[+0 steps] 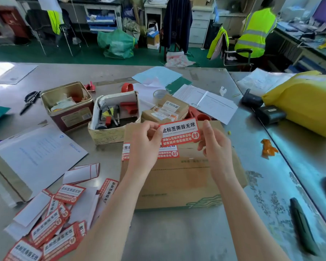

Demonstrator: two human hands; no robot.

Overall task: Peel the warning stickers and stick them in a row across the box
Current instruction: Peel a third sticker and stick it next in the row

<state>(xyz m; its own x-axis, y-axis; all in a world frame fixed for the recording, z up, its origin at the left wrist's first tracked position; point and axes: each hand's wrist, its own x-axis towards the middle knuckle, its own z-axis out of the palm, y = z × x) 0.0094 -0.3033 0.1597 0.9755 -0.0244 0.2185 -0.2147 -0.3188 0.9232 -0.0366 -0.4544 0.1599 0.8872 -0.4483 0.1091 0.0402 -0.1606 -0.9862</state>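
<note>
At frame centre, the left hand (146, 140) pinches the left end of one red warning sticker (180, 133); its long axis runs left-right, tilting slightly up rightward, above the cardboard box (179, 182). The right hand (215, 146), fingers loosely curled, touches its right end. One stuck sticker (167, 152) shows on the box; loose stickers (51, 225) are heaped lower left on the counter (177, 232).

Head-worn view, looking forward and down over the cardboard box (179, 178)

One wide-angle camera sits above and just behind the box, close enough that both forearms rise from the bottom edge toward it. Beyond the box the metal table (177, 232) runs away from the camera, and past its far edge the room shows, bent at the edges.
</note>
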